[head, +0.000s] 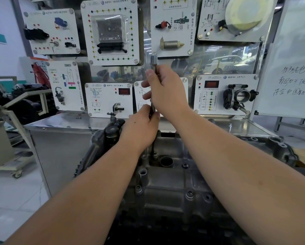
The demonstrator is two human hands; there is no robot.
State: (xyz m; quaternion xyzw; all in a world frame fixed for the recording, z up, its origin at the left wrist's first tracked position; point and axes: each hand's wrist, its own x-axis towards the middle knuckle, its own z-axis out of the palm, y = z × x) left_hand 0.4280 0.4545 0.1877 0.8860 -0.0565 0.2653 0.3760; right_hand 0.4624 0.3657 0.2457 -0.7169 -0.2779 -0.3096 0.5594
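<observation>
Extension bar (153, 61) stands upright at centre frame in my head view, its foot on the engine block (165, 184). My right grip (165, 89) is clamped round its upper shaft, and my left grip (141, 128) is clamped lower down.

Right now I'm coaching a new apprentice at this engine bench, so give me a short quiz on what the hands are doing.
1. True or false: the right hand grips the long metal tool higher up than the left hand.
2. How does the tool stand? A) upright B) lying flat C) tipped far to the left
3. Fill in: beside the tool's lower end, the engine casting has a round ____.

Key: 1 true; 2 A; 3 opening.
</observation>
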